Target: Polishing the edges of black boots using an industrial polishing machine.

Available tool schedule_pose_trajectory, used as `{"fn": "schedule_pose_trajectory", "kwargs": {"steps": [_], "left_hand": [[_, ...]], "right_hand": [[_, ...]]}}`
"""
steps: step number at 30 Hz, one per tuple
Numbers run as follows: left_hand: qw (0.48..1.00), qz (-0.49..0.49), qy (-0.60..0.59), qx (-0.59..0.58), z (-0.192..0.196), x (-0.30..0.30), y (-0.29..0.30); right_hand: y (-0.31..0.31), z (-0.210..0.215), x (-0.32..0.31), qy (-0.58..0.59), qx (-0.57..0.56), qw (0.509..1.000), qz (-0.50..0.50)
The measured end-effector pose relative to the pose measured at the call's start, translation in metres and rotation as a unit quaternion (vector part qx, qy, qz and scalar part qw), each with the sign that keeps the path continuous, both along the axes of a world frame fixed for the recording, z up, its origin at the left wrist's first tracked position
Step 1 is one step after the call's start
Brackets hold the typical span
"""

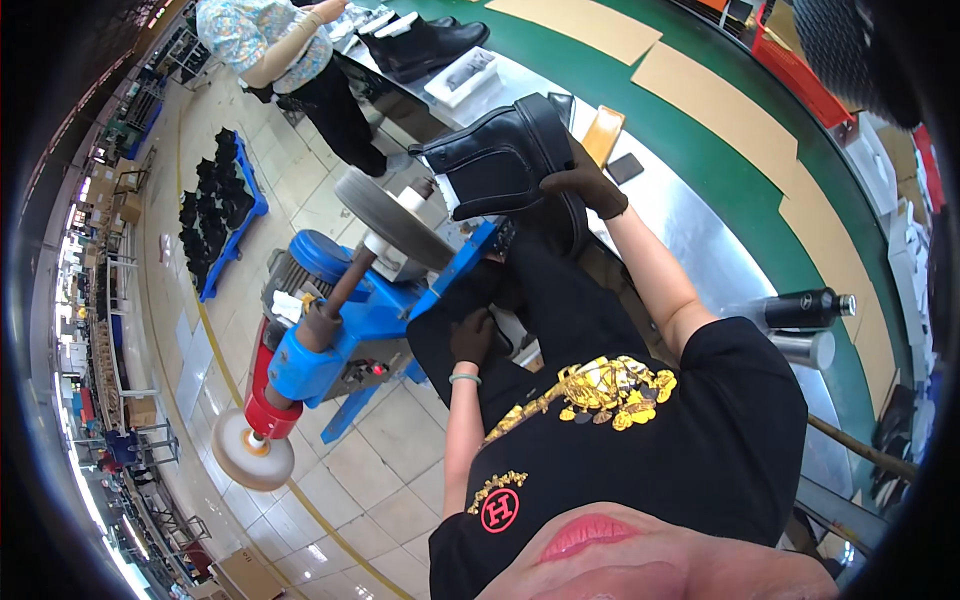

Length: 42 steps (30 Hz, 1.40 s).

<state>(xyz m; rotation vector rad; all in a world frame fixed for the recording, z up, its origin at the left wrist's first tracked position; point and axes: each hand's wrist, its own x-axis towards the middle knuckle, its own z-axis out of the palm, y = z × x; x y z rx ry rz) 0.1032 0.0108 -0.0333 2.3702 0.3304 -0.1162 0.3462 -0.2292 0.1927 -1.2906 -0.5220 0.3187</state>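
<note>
A black ankle boot (500, 158) is raised at the near edge of the metal table, its sole towards the right. My right hand (592, 188), in a brown glove, is closed round the boot's sole side. The boot's lower left end is close to a grey polishing wheel (390, 215); I cannot tell whether they touch. My left hand (472, 337), also gloved in brown, is low by my lap with its fingers curled. Dark things around it hide what it holds, if anything.
The blue polishing machine (350, 345) stands at my left, with a white buffing wheel (252, 452) on its near end. Boots (425, 45), a white box (462, 85) and a black bottle (808, 307) are on the table. Another person (290, 70) stands beyond.
</note>
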Motion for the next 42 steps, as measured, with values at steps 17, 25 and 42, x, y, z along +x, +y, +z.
{"fn": "schedule_pose_trajectory", "kwargs": {"steps": [17, 25, 42], "left_hand": [[0.697, 0.099, -0.259, -0.661, 0.146, -0.024, -0.068], [0.527, 0.204, -0.154, -0.81, 0.157, -0.022, -0.076], [0.668, 0.218, -0.146, -0.696, 0.078, 0.032, 0.04]], "right_hand": [[-0.008, -0.044, -0.094, 0.05, -0.053, 0.968, 0.241], [0.01, -0.087, -0.09, 0.528, 0.021, 0.801, 0.28], [0.122, -0.153, -0.072, 0.479, 0.097, 0.857, 0.166]]}}
